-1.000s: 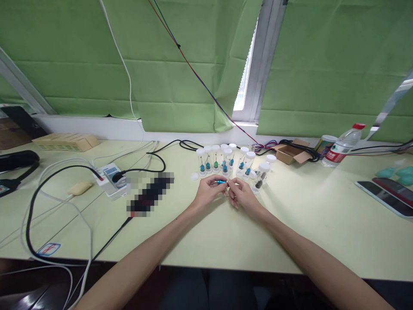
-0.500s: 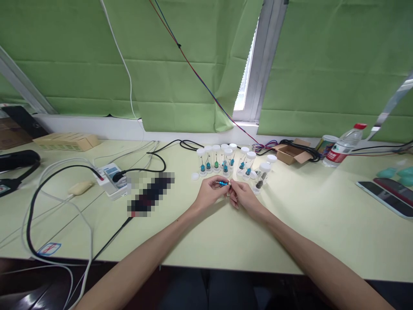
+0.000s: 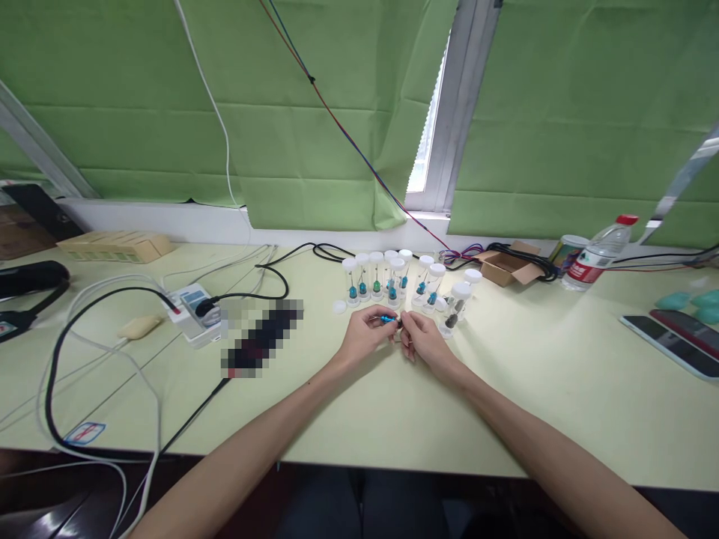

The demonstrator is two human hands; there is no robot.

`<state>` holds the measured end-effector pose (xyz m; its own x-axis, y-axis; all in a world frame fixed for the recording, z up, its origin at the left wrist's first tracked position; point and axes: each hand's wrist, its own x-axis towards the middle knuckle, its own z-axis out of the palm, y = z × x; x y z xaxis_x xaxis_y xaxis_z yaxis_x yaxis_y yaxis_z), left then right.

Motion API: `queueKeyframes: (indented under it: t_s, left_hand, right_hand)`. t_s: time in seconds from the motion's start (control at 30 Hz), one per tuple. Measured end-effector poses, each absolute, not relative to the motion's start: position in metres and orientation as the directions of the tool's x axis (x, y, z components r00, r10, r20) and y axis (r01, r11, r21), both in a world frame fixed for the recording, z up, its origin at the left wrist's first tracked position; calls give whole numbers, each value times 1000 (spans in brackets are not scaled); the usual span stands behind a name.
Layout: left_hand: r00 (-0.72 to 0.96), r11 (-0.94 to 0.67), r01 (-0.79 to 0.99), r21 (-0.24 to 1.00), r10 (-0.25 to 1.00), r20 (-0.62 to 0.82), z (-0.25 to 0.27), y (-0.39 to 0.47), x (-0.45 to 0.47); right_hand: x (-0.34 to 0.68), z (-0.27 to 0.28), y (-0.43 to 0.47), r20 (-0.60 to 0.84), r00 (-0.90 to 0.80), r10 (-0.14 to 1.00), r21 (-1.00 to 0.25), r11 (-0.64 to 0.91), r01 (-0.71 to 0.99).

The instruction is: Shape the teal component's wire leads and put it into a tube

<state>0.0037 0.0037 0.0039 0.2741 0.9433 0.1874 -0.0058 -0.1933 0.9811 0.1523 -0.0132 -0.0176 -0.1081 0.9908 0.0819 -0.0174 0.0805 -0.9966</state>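
My left hand [image 3: 364, 335] is closed in a pinch around a small shiny blue piece [image 3: 387, 319] with a thin wire-like end. My right hand [image 3: 425, 338] meets it from the other side, fingers pressed together at the dark end of the piece; the exact grip there is too small to make out. Just beyond the hands stand several clear tubes [image 3: 377, 273] with white caps, most with a blue piece on a thin stem inside, one with a green piece. A capped tube [image 3: 451, 320] with dark contents is beside my right hand. A loose white cap [image 3: 339, 306] lies left of the tubes.
To the left are a white power strip [image 3: 194, 311], tangled cables and a blurred-out dark object [image 3: 261, 340]. An open cardboard box [image 3: 505, 269], a water bottle [image 3: 598, 258] and phones [image 3: 668, 348] lie to the right. Green blinds [image 3: 314, 150] hang behind the table.
Both hands stay almost in place over the table. The blue piece and the fingers around it have shifted only very slightly.
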Motion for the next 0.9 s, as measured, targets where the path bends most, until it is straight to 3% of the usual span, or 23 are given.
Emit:
queueKeyframes:
  t_s: [0.5, 0.9]
  left_hand:
    - [299, -204, -12, 979, 934, 198, 6, 2, 3]
    - [302, -192, -9, 981, 935, 186, 4, 3, 3]
  right_hand:
    - [154, -20, -11, 108, -188, 976, -994, 107, -16]
    - [153, -21, -13, 99, -143, 985, -995, 103, 17]
